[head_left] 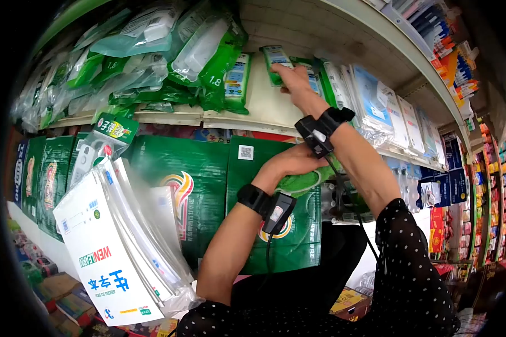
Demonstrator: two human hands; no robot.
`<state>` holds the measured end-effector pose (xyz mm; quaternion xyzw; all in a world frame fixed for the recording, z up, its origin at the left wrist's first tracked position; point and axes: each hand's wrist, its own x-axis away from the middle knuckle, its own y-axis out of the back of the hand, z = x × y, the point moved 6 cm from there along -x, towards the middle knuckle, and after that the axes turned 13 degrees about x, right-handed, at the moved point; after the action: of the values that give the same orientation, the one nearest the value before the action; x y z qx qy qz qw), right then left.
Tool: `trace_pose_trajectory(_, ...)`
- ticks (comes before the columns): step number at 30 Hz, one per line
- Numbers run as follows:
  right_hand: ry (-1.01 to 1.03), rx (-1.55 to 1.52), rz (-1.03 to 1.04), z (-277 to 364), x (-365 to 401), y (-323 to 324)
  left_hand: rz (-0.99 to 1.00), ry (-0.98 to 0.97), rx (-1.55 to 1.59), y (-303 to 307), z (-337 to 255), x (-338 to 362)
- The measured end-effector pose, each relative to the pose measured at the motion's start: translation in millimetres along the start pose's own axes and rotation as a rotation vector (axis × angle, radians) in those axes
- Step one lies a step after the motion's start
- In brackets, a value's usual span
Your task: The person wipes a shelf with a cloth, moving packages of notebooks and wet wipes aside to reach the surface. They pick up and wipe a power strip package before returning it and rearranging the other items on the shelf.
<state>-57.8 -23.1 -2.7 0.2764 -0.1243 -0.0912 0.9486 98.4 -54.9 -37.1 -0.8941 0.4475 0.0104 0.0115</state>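
My right hand (297,84) reaches onto the shelf, its fingers closed on a small green-and-white plastic pack (275,55). A similar green pack (307,68) stands just right of it. Lower down, my left hand (289,163) grips a fuzzy green cloth (301,183), which hangs in front of a green carton. The left fingertips are hidden behind my right wrist. Both wrists wear black straps with small boxes and cables.
Bagged green packs (202,53) crowd the shelf (258,109) on the left; wrapped white-and-blue packs (376,104) stand right. Below are green cartons (174,151). Plastic-wrapped WENLEARN notebooks (104,241) rise at lower left. An upper shelf edge (399,39) slants overhead.
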Motion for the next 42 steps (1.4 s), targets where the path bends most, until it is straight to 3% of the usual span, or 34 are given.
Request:
trace_pose_trajectory(2, 0.048, 0.041, -0.015, -5.3, 0.8, 26.6, -0.002, 0.007, -0.007, 1.3, -4.4, 0.0)
trace_pose_trajectory(3, 0.069, 0.042, -0.039, -6.8, 4.4, 38.0, -0.004, -0.081, 0.009, 0.9, -8.1, -1.8)
trace_pose_trajectory(6, 0.110, -0.026, -0.078, -12.1, 14.4, 65.7, 0.033, 0.103, -0.005, -0.2, 1.8, -0.7)
trace_pose_trajectory(13, 0.188, -0.217, -0.202, -13.8, 53.9, 143.8, 0.046, 0.001, 0.225, -5.7, 3.1, -0.5)
trace_pose_trajectory(19, 0.192, -0.042, -0.389, -38.6, 62.0, 214.9, 0.028, 0.018, 0.153, -5.2, -1.8, 1.2)
trace_pose_trajectory(22, 0.165, 0.006, -0.406, -54.1, 64.7, 224.6, 0.075, 0.049, 0.328, -8.8, 2.1, 1.8)
trace_pose_trajectory(27, 0.247, 0.050, -0.376, -60.1, 60.0, 204.5, 0.049, 0.002, 0.302, -8.2, 0.8, 2.3)
trace_pose_trajectory(31, 0.339, 0.337, -0.461, -60.4, 47.4, 187.0, 0.077, 0.021, 0.302, -8.7, -3.0, 3.1)
trace_pose_trajectory(34, 0.410, 0.717, -0.570, -52.1, 56.6, 170.5, 0.059, -0.025, 0.283, -7.6, -1.9, 2.0)
trace_pose_trajectory(36, 0.396, 0.849, -0.539, -50.4, 66.7, 161.7, 0.004, -0.085, 0.158, -4.0, -2.0, 1.4)
trace_pose_trajectory(42, 0.824, 1.322, -0.786, -15.5, 98.4, 149.4, 0.015, -0.085, 0.187, -4.0, 5.2, -1.9)
